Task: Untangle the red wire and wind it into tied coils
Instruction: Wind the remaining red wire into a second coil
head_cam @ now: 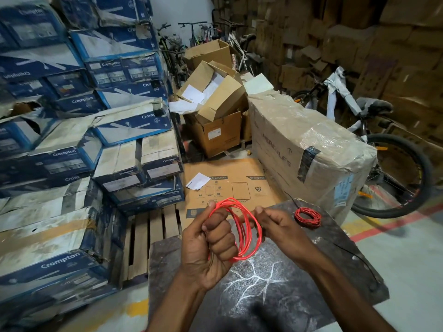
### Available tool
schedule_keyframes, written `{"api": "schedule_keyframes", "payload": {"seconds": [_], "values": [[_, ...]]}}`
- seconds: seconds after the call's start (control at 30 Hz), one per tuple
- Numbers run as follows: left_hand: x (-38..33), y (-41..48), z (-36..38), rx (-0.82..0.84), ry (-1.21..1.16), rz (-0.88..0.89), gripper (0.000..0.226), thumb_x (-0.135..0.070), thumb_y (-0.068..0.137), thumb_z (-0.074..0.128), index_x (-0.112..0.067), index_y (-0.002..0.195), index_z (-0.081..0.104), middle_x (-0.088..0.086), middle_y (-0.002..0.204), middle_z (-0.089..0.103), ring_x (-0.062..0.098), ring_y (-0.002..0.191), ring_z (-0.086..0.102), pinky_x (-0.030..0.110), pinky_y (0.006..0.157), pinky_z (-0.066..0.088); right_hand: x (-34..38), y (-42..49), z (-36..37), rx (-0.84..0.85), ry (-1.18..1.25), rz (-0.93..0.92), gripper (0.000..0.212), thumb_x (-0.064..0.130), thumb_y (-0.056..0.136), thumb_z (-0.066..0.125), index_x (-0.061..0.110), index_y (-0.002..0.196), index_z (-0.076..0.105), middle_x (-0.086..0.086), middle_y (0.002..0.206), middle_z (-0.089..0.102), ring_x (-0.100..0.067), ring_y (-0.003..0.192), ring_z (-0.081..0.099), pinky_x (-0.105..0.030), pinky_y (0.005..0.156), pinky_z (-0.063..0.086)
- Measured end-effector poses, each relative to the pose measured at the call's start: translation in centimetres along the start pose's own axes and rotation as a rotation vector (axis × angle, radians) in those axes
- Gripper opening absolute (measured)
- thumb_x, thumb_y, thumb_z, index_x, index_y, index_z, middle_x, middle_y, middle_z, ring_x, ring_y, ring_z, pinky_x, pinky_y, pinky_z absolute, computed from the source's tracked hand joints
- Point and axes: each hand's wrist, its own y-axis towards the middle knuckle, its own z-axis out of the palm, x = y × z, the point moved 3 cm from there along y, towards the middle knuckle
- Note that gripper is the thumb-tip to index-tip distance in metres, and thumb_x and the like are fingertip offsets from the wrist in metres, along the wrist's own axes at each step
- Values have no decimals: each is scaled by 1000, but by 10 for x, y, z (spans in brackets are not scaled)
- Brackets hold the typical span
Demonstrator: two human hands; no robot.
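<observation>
1. Red wire: smooth, glossy plastic sheath.
2. Table: dark, matt, rough top, scratched white.
3. Flat carton: matt brown cardboard.
4. Large box: cardboard under wrinkled, shiny clear film.
5. Pallet: bare, unfinished wood.
6. Blue boxes: printed cardboard, scuffed, torn.

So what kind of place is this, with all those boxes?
Probably a warehouse or storeroom: blue Crompton boxes stacked high, brown cartons piled along the wall, and bicycles parked behind.
</observation>
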Motion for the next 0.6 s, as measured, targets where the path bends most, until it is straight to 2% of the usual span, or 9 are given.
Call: {"api": "schedule_keyframes", "payload": {"seconds": [0.07, 0.1, 0.23, 0.27, 0.33, 0.4, 0.5, 0.6], "values": [[-1, 1, 2, 23, -9, 12, 38, -31, 109, 33, -21, 72, 36, -6, 51, 21, 7, 42, 10, 22, 43, 11, 2, -6, 4, 20, 30, 14, 84, 68, 92, 50, -15, 95, 63, -18, 77, 51, -10, 63, 49, -18, 64, 44], [-1, 2, 3, 34, -11, 16, 38, -31, 109, 33, -21, 72, 36, -6, 50, 17, 6, 42, 10, 22, 43, 11, 2, -7, 5, 16, 68, 12, 87, 67, 91, 51, -20, 92, 57, -14, 76, 47, -8, 61, 45, -17, 62, 42], [-2, 3, 3, 30, 3, 19, 38, -32, 109, 32, -21, 72, 36, -7, 49, 15, 6, 41, 10, 21, 42, 12, 6, -9, 7, 3, 235, 8, 75, 62, 89, 65, -13, 87, 62, -12, 76, 46, -11, 62, 37, -22, 60, 35], [-2, 3, 3, 25, 3, 17, 39, -32, 109, 32, -22, 72, 36, -7, 49, 15, 7, 40, 10, 21, 42, 12, 6, -9, 8, 9, 272, 22, 64, 57, 92, 65, -6, 85, 69, -12, 73, 48, -12, 63, 37, -24, 61, 33], [-3, 3, 1, 16, 11, 19, 39, -32, 109, 33, -22, 71, 36, -8, 48, 15, 7, 40, 9, 22, 42, 11, 8, -10, 8, 27, 365, 61, 40, 47, 93, 65, 11, 83, 76, 1, 68, 54, -9, 63, 38, -27, 62, 30], [-2, 3, 0, 11, 25, 22, 39, -31, 109, 34, -22, 71, 36, -7, 48, 15, 7, 40, 9, 22, 42, 11, 9, -11, 8, 65, 424, 73, 38, 53, 87, 71, 15, 86, 76, 4, 72, 54, -9, 67, 40, -28, 64, 30], [-1, 4, 2, 32, 10, 9, 39, -31, 108, 33, -20, 71, 36, -7, 48, 15, 7, 40, 10, 21, 41, 12, 14, -13, 11, 99, 373, 55, 37, 49, 94, 64, 14, 93, 74, -3, 81, 53, -14, 75, 42, -34, 69, 31], [1, 5, 4, 47, 17, 4, 39, -31, 108, 33, -20, 71, 37, -7, 47, 14, 6, 38, 10, 20, 40, 13, 20, -13, 10, 107, 324, 47, 50, 44, 98, 56, -6, 101, 61, -6, 83, 52, -10, 74, 46, -33, 68, 30]]}}
